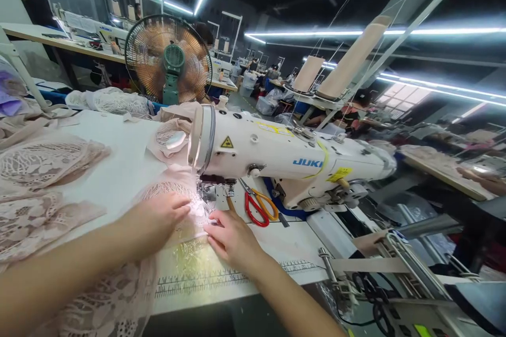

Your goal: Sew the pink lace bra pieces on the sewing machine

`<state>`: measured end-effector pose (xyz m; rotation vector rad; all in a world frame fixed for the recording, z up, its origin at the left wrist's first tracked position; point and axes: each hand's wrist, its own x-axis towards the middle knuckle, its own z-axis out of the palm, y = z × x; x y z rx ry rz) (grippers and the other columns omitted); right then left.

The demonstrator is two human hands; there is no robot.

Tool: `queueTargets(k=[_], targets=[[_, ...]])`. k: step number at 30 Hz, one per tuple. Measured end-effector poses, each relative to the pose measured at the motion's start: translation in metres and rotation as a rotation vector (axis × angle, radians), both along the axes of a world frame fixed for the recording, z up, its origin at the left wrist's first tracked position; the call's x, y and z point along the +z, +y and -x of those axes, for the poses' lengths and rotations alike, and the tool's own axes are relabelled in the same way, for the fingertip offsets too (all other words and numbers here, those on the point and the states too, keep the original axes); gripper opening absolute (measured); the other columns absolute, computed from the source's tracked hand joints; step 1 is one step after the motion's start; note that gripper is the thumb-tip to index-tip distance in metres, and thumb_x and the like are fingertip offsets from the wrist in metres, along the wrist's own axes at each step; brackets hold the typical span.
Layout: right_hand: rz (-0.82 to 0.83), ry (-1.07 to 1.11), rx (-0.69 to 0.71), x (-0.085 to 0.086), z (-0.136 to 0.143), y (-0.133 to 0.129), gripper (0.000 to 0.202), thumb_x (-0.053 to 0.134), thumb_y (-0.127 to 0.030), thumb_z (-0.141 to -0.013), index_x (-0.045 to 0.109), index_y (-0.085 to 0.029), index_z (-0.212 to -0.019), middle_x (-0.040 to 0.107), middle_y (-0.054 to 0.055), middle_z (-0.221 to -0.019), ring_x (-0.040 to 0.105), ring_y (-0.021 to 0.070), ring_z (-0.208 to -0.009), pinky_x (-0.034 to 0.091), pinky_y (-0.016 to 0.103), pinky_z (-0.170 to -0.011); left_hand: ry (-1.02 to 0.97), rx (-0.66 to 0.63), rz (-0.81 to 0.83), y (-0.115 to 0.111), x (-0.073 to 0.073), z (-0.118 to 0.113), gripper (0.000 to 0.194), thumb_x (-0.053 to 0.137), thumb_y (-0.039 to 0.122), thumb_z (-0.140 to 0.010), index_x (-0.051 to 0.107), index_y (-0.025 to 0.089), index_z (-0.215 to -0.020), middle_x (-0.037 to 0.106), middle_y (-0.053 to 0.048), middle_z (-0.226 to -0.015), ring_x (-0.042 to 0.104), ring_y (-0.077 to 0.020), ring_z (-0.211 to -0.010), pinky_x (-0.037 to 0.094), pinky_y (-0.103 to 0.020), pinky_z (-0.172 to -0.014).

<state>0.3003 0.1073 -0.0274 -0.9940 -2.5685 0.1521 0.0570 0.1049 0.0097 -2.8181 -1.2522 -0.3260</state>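
Note:
A pale pink lace piece [173, 181] lies under the head of a white sewing machine [256, 142], lit brightly near the needle. My left hand [168, 216] is closed on the lace left of the needle, its fingertips bent together and pressing it. Just right of the needle, my right hand [233, 234] has its fingers curled at the fabric's edge; exactly what lies under its fingertips is hidden. Red-handled scissors [255, 209] and yellow-handled scissors [266, 204] lie behind my right hand. More lace [114, 295] hangs over the table's front edge beneath my left forearm.
Lace pieces [43, 163] are piled at the left of the white table [122, 139]. A large fan [169, 60] stands behind. Thread cones [351, 60] rise at the right. A printed ruler [237, 276] runs along the front edge, and a metal strip feeder [367, 268] sits at the lower right.

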Motion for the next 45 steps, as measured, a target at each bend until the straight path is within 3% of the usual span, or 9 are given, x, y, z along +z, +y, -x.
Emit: queueTargets(k=[4,8,18,23,26,29,32,37,45], targets=[[-0.068,0.09,0.148,0.0,-0.004,-0.01,0.016,0.05,-0.018,-0.092,0.065,-0.018,-0.096,0.068,0.007,-0.098,0.056,0.021,-0.094,0.048,0.039,-0.095,0.012,-0.091,-0.097,-0.02,-0.024,-0.022,0.035,0.056,0.021,-0.089,0.064,0.014,-0.122,0.065,-0.014,-0.129,0.064,-0.0276,-0.105,0.052,-0.04,-0.09],[-0.001,0.052,0.153,0.002,-0.008,-0.02,0.02,0.047,-0.018,-0.094,0.064,-0.019,-0.104,0.069,0.007,-0.101,0.057,0.022,-0.097,0.047,0.042,-0.097,-0.046,-0.19,-0.17,-0.018,-0.042,-0.011,0.034,0.064,0.033,-0.087,0.065,0.022,-0.119,0.067,-0.009,-0.125,0.063,-0.0268,-0.102,0.048,-0.039,-0.084],[0.028,-0.027,0.108,0.005,0.004,-0.018,0.026,0.047,-0.019,-0.091,0.061,-0.013,-0.113,0.066,0.011,-0.105,0.054,0.0249,-0.096,0.049,0.044,-0.092,-0.052,-0.335,-0.14,0.014,-0.034,0.012,0.033,0.061,0.039,-0.09,0.063,0.029,-0.122,0.065,-0.006,-0.126,0.06,-0.0253,-0.099,0.042,-0.04,-0.087],[0.005,-0.072,0.016,0.001,0.01,-0.013,0.024,0.048,-0.023,-0.092,0.064,-0.014,-0.108,0.062,0.01,-0.098,0.051,0.0245,-0.091,0.047,0.039,-0.081,-0.117,-0.442,-0.21,0.03,-0.028,0.011,0.017,0.054,0.018,-0.095,0.07,0.023,-0.1,0.069,-0.006,-0.113,0.06,-0.0197,-0.094,0.041,-0.038,-0.093],[-0.01,-0.13,-0.042,-0.001,0.013,-0.011,0.028,0.049,-0.025,-0.092,0.065,-0.015,-0.113,0.06,0.009,-0.092,0.05,0.0229,-0.083,0.044,0.035,-0.071,-0.114,-0.445,-0.255,0.029,-0.031,0.003,0.025,0.049,0.008,-0.094,0.068,0.019,-0.084,0.069,-0.006,-0.093,0.058,-0.0189,-0.081,0.045,-0.036,-0.081],[0.027,-0.226,-0.078,0.001,0.017,-0.008,0.033,0.05,-0.027,-0.092,0.065,-0.014,-0.118,0.06,0.009,-0.087,0.051,0.0234,-0.08,0.043,0.035,-0.069,-0.081,-0.329,-0.217,0.024,-0.038,-0.003,0.017,0.052,0.01,-0.092,0.068,0.016,-0.09,0.064,-0.005,-0.079,0.054,-0.0204,-0.073,0.045,-0.036,-0.068],[0.07,-0.318,-0.093,0.006,0.02,-0.006,0.039,0.049,-0.029,-0.093,0.063,-0.012,-0.125,0.063,0.011,-0.087,0.055,0.0252,-0.081,0.044,0.036,-0.07,-0.069,-0.306,-0.192,0.024,-0.041,-0.002,0.016,0.053,0.012,-0.092,0.068,0.016,-0.093,0.064,-0.007,-0.082,0.055,-0.0214,-0.076,0.046,-0.037,-0.072],[0.219,-0.471,-0.126,0.021,0.029,-0.001,0.048,0.048,-0.033,-0.094,0.055,-0.012,-0.137,0.07,0.012,-0.091,0.061,0.0267,-0.086,0.043,0.034,-0.069,-0.103,-0.392,-0.141,0.042,-0.044,0.011,0.024,0.054,0.012,-0.092,0.069,0.018,-0.109,0.069,-0.009,-0.102,0.06,-0.0225,-0.091,0.046,-0.037,-0.084],[0.372,-0.603,-0.205,0.043,0.043,0.01,0.056,0.047,-0.038,-0.094,0.045,-0.017,-0.146,0.073,0.01,-0.089,0.066,0.0254,-0.077,0.028,0.032,-0.054,-0.211,-0.434,-0.051,0.065,-0.049,0.019,0.034,0.061,0.007,-0.083,0.069,0.024,-0.112,0.07,-0.008,-0.109,0.062,-0.0222,-0.098,0.047,-0.034,-0.088]])
